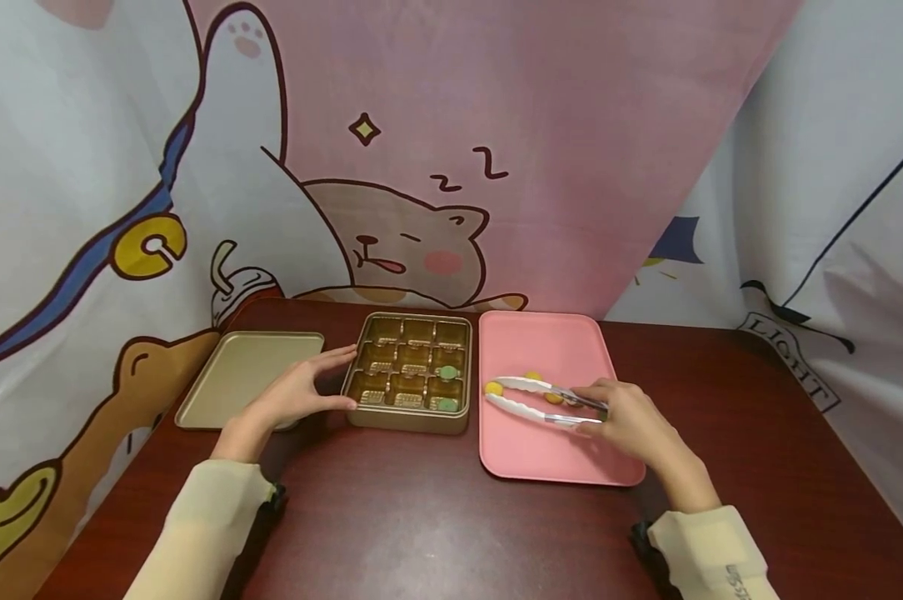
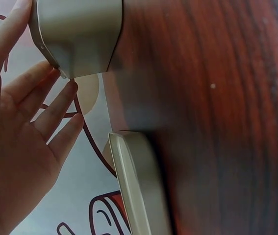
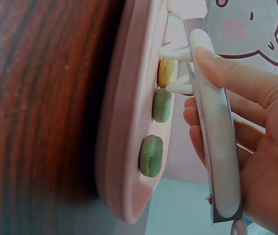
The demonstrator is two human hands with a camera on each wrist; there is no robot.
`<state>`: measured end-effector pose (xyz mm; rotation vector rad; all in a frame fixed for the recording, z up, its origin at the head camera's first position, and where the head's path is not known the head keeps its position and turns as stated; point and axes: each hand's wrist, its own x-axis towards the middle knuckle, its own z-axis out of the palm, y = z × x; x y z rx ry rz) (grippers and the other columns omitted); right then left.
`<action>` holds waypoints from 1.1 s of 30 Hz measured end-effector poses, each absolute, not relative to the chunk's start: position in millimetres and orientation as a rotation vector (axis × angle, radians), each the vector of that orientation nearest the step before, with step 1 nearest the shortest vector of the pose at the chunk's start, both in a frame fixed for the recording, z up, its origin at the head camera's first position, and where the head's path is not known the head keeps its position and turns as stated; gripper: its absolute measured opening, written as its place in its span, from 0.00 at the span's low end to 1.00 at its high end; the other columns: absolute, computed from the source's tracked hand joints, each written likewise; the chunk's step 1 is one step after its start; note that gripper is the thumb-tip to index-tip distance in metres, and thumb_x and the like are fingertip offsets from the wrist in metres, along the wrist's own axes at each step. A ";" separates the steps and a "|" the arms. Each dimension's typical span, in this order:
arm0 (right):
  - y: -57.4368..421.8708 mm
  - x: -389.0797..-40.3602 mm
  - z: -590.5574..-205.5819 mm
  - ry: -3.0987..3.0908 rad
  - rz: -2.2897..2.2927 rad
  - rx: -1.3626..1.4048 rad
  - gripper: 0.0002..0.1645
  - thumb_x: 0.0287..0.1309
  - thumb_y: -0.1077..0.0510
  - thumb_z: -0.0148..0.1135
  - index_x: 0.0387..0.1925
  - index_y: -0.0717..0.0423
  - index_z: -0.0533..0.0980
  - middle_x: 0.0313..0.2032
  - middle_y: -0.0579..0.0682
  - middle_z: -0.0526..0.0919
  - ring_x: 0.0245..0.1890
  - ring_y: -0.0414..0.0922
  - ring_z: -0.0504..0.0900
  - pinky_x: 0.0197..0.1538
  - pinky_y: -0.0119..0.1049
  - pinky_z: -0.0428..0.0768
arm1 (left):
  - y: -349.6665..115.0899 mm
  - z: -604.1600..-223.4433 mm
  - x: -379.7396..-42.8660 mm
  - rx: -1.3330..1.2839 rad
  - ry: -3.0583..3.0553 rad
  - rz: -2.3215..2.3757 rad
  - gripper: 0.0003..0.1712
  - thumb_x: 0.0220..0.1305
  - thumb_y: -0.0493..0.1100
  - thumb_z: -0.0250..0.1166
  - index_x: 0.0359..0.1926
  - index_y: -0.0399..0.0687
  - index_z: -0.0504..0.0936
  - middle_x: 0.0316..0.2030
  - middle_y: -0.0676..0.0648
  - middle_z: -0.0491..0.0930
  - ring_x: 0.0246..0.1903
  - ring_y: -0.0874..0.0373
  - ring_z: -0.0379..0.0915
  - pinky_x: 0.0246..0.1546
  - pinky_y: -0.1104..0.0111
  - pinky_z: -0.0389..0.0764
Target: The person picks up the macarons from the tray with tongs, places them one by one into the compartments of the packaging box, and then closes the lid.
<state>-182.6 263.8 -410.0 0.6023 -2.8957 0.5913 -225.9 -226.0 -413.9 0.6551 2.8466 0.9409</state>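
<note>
My right hand (image 1: 627,412) grips metal tongs (image 1: 537,415) with white tips, fingers and thumb wrapped round the handles. Between the tips, over the left side of a pink tray (image 1: 530,454), is a yellow macaron (image 1: 494,388). More yellow macarons (image 1: 554,397) lie behind the tongs, partly hidden. The right wrist view also shows two green macarons (image 3: 151,155) on the tray. My left hand (image 1: 294,396) touches the left side of a gold tin (image 1: 406,420), fingers extended and thumb at its front corner. Two green macarons (image 1: 447,372) sit in the tin's right column, middle and front compartments.
A shallow gold lid (image 1: 249,367) lies left of the tin, partly beneath my left hand in the head view. The pink tray stands just right of the tin on the dark wooden table (image 1: 414,517). A printed cloth (image 1: 556,167) hangs behind the table and along its sides.
</note>
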 end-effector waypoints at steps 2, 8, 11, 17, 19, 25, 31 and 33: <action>263.2 -181.4 -410.6 -2.892 0.589 0.600 0.28 0.43 0.61 0.79 0.51 0.61 0.84 0.41 0.52 0.87 0.39 0.48 0.83 0.42 0.48 0.80 | -226.3 -414.5 -225.2 0.657 2.851 0.940 0.51 0.52 0.58 0.76 0.73 0.49 0.67 0.74 0.46 0.63 0.72 0.40 0.59 0.67 0.40 0.63; 264.3 -178.0 -410.6 -2.883 0.596 0.570 0.28 0.43 0.61 0.80 0.50 0.60 0.84 0.39 0.52 0.87 0.36 0.46 0.81 0.40 0.45 0.79 | -226.9 -415.0 -222.6 0.664 2.851 0.918 0.51 0.52 0.59 0.76 0.73 0.48 0.67 0.74 0.45 0.63 0.72 0.39 0.60 0.67 0.40 0.64; 264.3 -178.6 -406.4 -2.872 0.609 0.557 0.29 0.42 0.60 0.80 0.50 0.60 0.84 0.39 0.53 0.87 0.36 0.47 0.81 0.40 0.44 0.78 | -227.3 -414.6 -223.0 0.661 2.843 0.924 0.51 0.52 0.58 0.76 0.73 0.48 0.67 0.74 0.45 0.63 0.72 0.39 0.59 0.67 0.40 0.64; 262.6 -185.0 -393.7 -2.882 0.645 0.514 0.32 0.44 0.59 0.80 0.54 0.62 0.82 0.43 0.58 0.86 0.39 0.50 0.80 0.42 0.46 0.79 | -227.4 -413.0 -226.7 0.660 2.839 0.939 0.51 0.52 0.58 0.77 0.73 0.48 0.67 0.74 0.45 0.63 0.73 0.40 0.58 0.68 0.41 0.63; 261.6 -188.0 -390.1 -2.887 0.665 0.504 0.32 0.45 0.60 0.79 0.54 0.62 0.82 0.44 0.59 0.85 0.38 0.50 0.79 0.39 0.43 0.79 | -227.7 -412.9 -227.4 0.666 2.842 0.931 0.51 0.51 0.58 0.77 0.73 0.48 0.67 0.74 0.46 0.64 0.73 0.40 0.59 0.68 0.41 0.64; 254.5 -198.8 -381.1 -2.838 0.666 0.531 0.32 0.43 0.59 0.80 0.54 0.62 0.82 0.45 0.59 0.86 0.38 0.51 0.80 0.39 0.43 0.77 | -228.8 -414.2 -226.3 0.680 2.847 0.914 0.51 0.52 0.58 0.76 0.73 0.48 0.67 0.74 0.46 0.64 0.72 0.40 0.60 0.67 0.42 0.65; 242.1 -213.7 -371.7 -2.827 0.662 0.559 0.32 0.46 0.58 0.79 0.55 0.62 0.81 0.43 0.58 0.87 0.39 0.51 0.81 0.43 0.48 0.78 | -228.1 -413.7 -225.5 0.687 2.853 0.921 0.50 0.52 0.57 0.76 0.73 0.47 0.67 0.74 0.45 0.64 0.72 0.40 0.61 0.67 0.42 0.65; 237.6 -219.3 -369.5 -2.822 0.655 0.576 0.33 0.46 0.57 0.79 0.56 0.62 0.81 0.43 0.57 0.88 0.40 0.51 0.82 0.43 0.47 0.78 | -227.0 -412.6 -226.1 0.686 2.852 0.926 0.50 0.52 0.57 0.76 0.73 0.48 0.67 0.74 0.45 0.64 0.72 0.40 0.61 0.67 0.42 0.65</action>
